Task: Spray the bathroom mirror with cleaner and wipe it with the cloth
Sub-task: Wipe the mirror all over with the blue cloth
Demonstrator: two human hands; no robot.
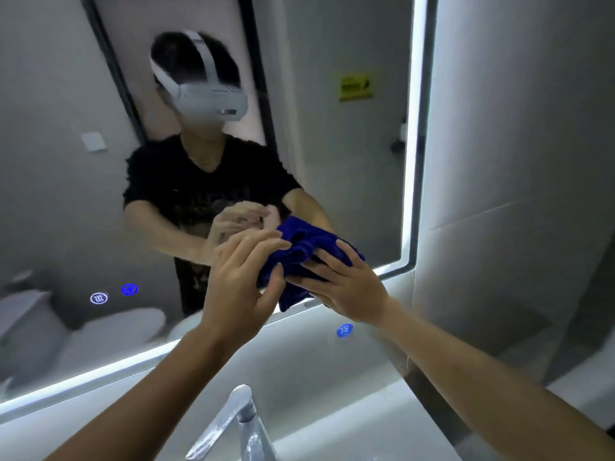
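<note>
- Setting: a bathroom, compact and plainly finished.
- Wall mirror (349, 181), large, edged with a lit white strip along its right and lower borders; fills the upper left and centre of the frame.
- Touch icons (129, 289), glowing blue and white, on the glass at lower left.
- Toilet (109, 331), white, lid down, seen as a reflection at lower left.
- Chrome faucet (233, 424), bottom centre, over a white washbasin (366, 424).
- Wall tiles (515, 161), large and pale grey, at right.
- Wall switch (93, 141), reflected, at left.
- Yellow sign (355, 87), reflected, upper centre; wording illegible.
</note>
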